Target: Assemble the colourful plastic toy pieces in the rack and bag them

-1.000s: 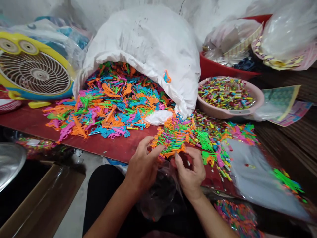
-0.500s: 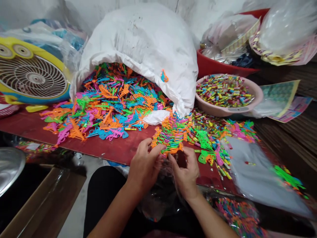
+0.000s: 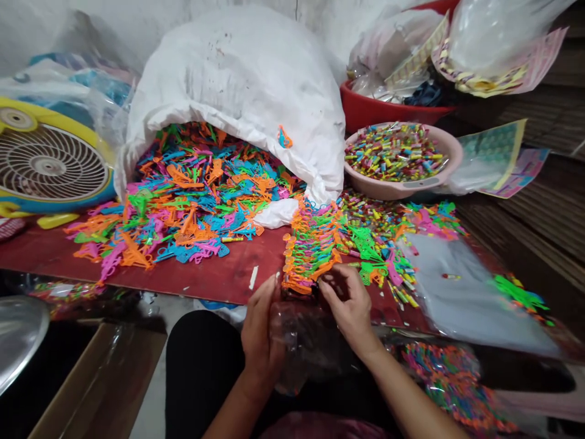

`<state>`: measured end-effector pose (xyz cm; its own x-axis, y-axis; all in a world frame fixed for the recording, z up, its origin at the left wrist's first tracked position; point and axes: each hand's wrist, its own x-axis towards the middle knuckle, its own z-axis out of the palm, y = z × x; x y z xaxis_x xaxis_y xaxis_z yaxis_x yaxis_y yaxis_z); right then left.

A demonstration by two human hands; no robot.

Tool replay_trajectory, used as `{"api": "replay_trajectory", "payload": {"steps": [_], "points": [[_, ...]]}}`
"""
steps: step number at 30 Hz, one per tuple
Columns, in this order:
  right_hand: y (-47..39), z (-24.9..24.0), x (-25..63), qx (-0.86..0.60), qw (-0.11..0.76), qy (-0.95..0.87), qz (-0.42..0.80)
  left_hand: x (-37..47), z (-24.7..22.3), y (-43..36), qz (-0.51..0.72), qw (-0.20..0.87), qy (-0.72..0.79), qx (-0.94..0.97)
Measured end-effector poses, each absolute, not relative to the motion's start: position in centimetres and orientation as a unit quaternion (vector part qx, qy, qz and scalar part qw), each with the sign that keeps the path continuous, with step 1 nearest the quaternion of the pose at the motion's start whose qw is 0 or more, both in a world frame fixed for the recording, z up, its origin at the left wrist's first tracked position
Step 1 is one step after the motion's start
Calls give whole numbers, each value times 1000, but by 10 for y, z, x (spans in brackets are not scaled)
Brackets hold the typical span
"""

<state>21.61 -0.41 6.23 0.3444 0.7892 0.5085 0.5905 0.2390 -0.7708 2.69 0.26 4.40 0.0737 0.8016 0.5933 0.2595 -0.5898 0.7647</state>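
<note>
A stacked row of small plastic toys [image 3: 315, 247] in orange, green, pink and blue lies on the red table at centre. My left hand [image 3: 262, 326] is by the near left end of the row, fingers close together at the edge of a clear plastic bag [image 3: 297, 341]. My right hand [image 3: 350, 305] has its thumb and fingers curled at the near right end of the row, beside an orange toy. What its fingertips pinch is too small to tell. The clear bag hangs between both hands over the lap.
A white sack [image 3: 247, 67] spills loose toys [image 3: 192, 195] at left. Behind on the right stands a pink basin [image 3: 452, 152] of small wrapped tubes. A clear plastic sheet [image 3: 457, 299] lies at right, a yellow fan [image 3: 50, 164] at far left.
My left hand has moved down and left, off the row's near end, and its fingers have straightened. More of the row's near end shows. The camera view has shifted slightly.
</note>
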Motion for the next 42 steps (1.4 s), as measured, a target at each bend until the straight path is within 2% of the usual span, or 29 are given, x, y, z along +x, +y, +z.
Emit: {"api": "replay_trajectory", "payload": {"steps": [3, 6, 9, 17, 21, 31, 38, 42], "points": [[-4, 55, 218, -616, 548, -551, 128, 32, 30, 6, 525, 253, 423, 694], [-2, 52, 218, -630, 535, -547, 132, 35, 25, 13, 498, 201, 418, 733], [0, 54, 216, -651, 510, -551, 112, 34, 27, 21, 473, 174, 420, 755], [6, 65, 215, -684, 430, -588, 32, 34, 48, 44, 301, 130, 488, 809], [8, 68, 214, -666, 427, -612, -1, 43, 52, 48, 262, 83, 544, 793], [6, 68, 212, -632, 524, -569, 51, 68, 52, 40, 253, 40, 606, 753], [34, 64, 188, -667, 437, -593, 111, 44, 45, 27, 267, -8, 665, 698], [46, 68, 177, -698, 343, -624, 76, 42, 37, 32, 369, 11, 662, 652]]}}
